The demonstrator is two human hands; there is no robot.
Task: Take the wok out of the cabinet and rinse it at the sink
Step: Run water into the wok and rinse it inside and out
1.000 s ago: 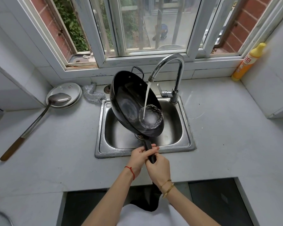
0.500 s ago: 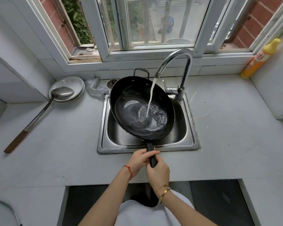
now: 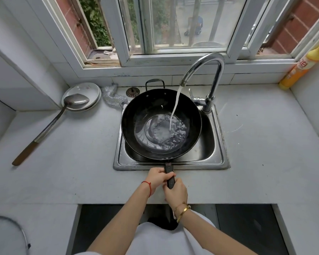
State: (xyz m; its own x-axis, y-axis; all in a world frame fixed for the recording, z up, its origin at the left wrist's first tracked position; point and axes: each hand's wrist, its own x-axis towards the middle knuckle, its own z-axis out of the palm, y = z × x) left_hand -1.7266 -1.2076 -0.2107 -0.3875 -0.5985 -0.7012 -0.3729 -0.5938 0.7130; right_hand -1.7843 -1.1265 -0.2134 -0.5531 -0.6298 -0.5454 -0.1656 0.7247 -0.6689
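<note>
Two hands on one handle, head view. Black wok [image 3: 155, 111] held over the steel sink [image 3: 219, 144], roughly level, bowl facing up, covering most of the basin and overhanging its left rim. Long dark handle [image 3: 169, 173] projecting toward the person across the sink's front edge. Left hand [image 3: 157, 178] wrapped round the handle from the left, fingers curled over the top, a red string at the wrist. Right hand [image 3: 176, 193] gripping the handle's near end just behind the left, fingers closed round it, gold bangles at the wrist. Small loop handle [image 3: 155, 82] standing up at the wok's far rim.

Chrome gooseneck faucet [image 3: 209, 74] mounted at the sink's back right corner, running. Stream of water [image 3: 175, 107] falling into the right of the wok's bowl; shallow pool [image 3: 162, 133] swirling and foaming across the bottom.

Left of the sink on the grey counter [image 3: 72, 144]: white plates [image 3: 85, 89] stacked near the wall, a long metal ladle [image 3: 50, 124] with its bowl resting on them and its wooden grip lying toward the counter's near left. Crumpled silvery scouring mesh [image 3: 111, 97] between plates and wok. Round drain strainer [image 3: 132, 92] just behind the wok, by the wall. Yellow detergent bottle [image 3: 302, 67] leaning in the far right corner under the window [image 3: 173, 24].

Curved metal wire at lower left, identity not determinable.
</note>
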